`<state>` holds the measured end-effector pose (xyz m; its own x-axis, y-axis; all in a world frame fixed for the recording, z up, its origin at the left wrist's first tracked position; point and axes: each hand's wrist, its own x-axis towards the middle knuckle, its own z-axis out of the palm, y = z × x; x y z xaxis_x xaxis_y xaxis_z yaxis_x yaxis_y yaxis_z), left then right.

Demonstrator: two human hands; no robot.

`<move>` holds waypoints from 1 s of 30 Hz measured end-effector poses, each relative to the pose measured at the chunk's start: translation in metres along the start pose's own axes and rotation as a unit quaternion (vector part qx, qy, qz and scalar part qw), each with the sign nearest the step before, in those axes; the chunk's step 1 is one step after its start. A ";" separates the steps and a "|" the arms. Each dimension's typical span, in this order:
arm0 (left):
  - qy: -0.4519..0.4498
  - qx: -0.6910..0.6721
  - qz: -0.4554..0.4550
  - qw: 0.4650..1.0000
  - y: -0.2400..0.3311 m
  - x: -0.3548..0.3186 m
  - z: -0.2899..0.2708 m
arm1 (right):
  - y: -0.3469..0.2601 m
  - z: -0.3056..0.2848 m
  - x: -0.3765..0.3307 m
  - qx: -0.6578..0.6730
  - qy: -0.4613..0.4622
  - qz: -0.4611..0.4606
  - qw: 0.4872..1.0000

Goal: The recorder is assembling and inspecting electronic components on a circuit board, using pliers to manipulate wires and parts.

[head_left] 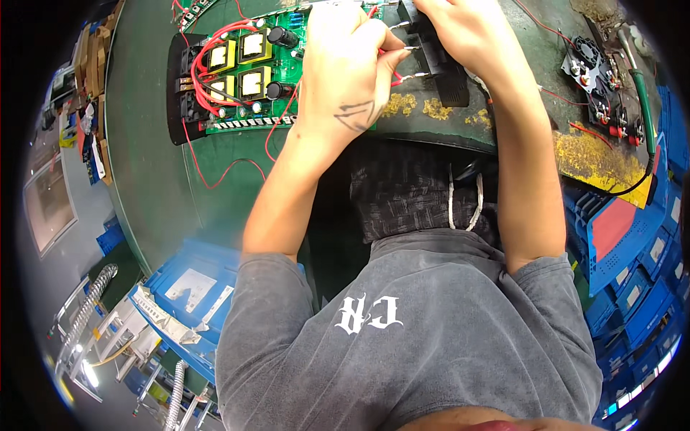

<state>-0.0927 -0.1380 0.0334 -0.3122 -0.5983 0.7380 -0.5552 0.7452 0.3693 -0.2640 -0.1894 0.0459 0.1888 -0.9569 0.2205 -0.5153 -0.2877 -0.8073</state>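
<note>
My left hand [343,68] is closed in a pinch on a red wire [383,52] with a bare metal end, beside a black end panel [452,87]. Other red leads with metal terminals [412,76] reach the same panel. Over the panel's far side lies my right hand [471,36]; its fingertips are cut off by the upper edge, so its grip is hidden. Left of and partly under my left hand is a green circuit board [291,111]. It carries several yellow-and-black transformers [254,46], black capacitors [282,36] and looped red wires [200,66].
A soldering iron [637,86] with a green handle stands at the right, its cable crossing a worn yellow surface [600,159]. Next to it are black end panels with a fan [587,50]. Blue bins [629,305] line the right; another blue bin [188,276] stands lower left.
</note>
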 end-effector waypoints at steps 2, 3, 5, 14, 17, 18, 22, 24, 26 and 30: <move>-0.120 0.072 -0.130 0.982 0.006 -0.003 -0.005 | -0.002 0.004 0.000 0.019 0.014 -0.004 1.000; -0.039 -0.084 -0.097 0.991 -0.011 -0.021 0.005 | -0.004 0.007 0.000 0.040 0.027 -0.007 0.999; 0.042 -0.236 -0.064 0.969 -0.015 -0.027 0.005 | -0.009 0.007 -0.001 0.066 0.015 -0.007 0.998; -0.097 0.061 -0.082 0.990 -0.002 0.000 0.000 | 0.000 0.006 -0.009 0.102 0.034 0.045 0.993; -0.125 0.085 -0.119 0.981 0.002 0.006 -0.006 | 0.005 0.013 -0.006 0.104 0.039 0.037 0.993; -0.121 0.092 -0.120 0.981 -0.002 0.005 -0.007 | 0.005 0.016 -0.004 0.121 0.041 0.050 0.991; -0.131 0.029 -0.087 0.987 -0.007 0.009 -0.013 | 0.021 0.016 0.007 0.004 -0.030 0.090 0.995; -0.129 0.037 -0.099 0.986 -0.003 0.012 -0.015 | 0.024 0.012 0.008 -0.051 -0.032 0.046 0.997; -0.171 0.083 -0.162 0.968 0.010 0.009 -0.025 | 0.019 0.012 0.012 -0.088 -0.050 0.019 0.995; 0.018 0.076 -0.220 0.972 0.056 -0.007 -0.038 | 0.001 0.000 0.002 -0.148 -0.029 -0.058 0.987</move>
<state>-0.0922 -0.0815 0.0705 0.0062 -0.8364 0.5480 -0.7375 0.3663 0.5674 -0.2644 -0.1916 0.0460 0.3029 -0.9159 0.2634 -0.7070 -0.4013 -0.5823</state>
